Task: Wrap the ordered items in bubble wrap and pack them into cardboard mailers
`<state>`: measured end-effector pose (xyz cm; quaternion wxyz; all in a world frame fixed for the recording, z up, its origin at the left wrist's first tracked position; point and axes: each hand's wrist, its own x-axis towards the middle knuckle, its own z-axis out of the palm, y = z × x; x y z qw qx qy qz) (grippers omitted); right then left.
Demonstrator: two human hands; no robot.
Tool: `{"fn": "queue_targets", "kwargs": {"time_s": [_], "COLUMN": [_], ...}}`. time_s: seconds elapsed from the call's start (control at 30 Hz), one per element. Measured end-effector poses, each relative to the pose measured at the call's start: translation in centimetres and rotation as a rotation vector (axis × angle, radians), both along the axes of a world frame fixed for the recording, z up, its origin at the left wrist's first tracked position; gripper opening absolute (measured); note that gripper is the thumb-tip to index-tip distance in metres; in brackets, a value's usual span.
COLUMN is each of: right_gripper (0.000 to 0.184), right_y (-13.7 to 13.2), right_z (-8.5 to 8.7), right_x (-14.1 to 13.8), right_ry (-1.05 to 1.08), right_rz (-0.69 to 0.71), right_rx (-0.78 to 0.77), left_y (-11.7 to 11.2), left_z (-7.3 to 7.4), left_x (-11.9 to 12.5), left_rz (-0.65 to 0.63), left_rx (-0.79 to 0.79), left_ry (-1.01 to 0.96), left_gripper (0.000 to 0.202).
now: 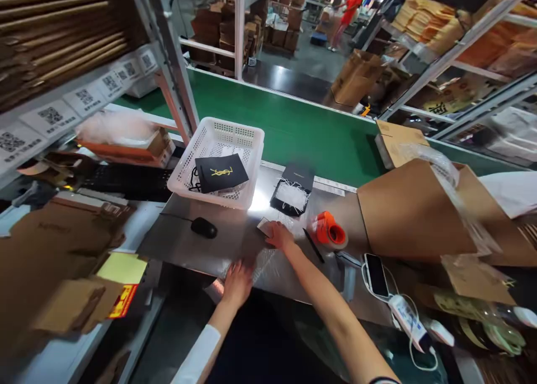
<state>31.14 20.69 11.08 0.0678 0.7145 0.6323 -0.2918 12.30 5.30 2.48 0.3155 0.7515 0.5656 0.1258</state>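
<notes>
My left hand (238, 282) lies flat, fingers stretched out, on the near end of a clear bubble-wrap sheet (262, 259) spread on the steel worktop (180, 240). My right hand (279, 235) rests on the sheet's far end, fingers curled over a small dark flat item (264, 226) at its edge. Just beyond stands an open black box (292, 197) with white shredded filling. An orange tape dispenser (329, 231) and a black pen (312, 245) lie right of my right hand.
A white plastic basket (247, 143) holds a black bag with a gold logo (221, 173). A black mouse (203, 227) sits to the left. A phone (376, 274), a charger, cardboard boxes (413, 213), a green conveyor belt (293, 127) and shelving surround the worktop. A person in red stands far back.
</notes>
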Motion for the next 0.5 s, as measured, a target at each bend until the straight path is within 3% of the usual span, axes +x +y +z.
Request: {"fn": "queue_targets", "kwargs": {"time_s": [0.17, 0.27, 0.37, 0.5], "right_gripper": [0.068, 0.062, 0.063, 0.086], "right_y": [0.4, 0.8, -0.1, -3.1], "right_z": [1.5, 2.5, 2.5, 2.2], "right_x": [2.1, 3.2, 2.2, -0.6], "right_ry": [0.017, 0.063, 0.128, 0.19], "right_rz": [-0.036, -0.067, -0.089, -0.155], "right_rx": [0.025, 0.06, 0.055, 0.069], "left_y": [0.0, 0.3, 0.0, -0.7], "left_z": [0.1, 0.0, 0.4, 1.6], "left_x": [0.3, 0.1, -0.4, -0.3], "left_rz": [0.029, 0.037, 0.036, 0.022], "left_rx": [-0.009, -0.017, -0.011, 0.056], "left_ry": [-0.06, -0.058, -0.048, -0.049], "left_gripper": [0.06, 0.06, 0.058, 0.037]}}
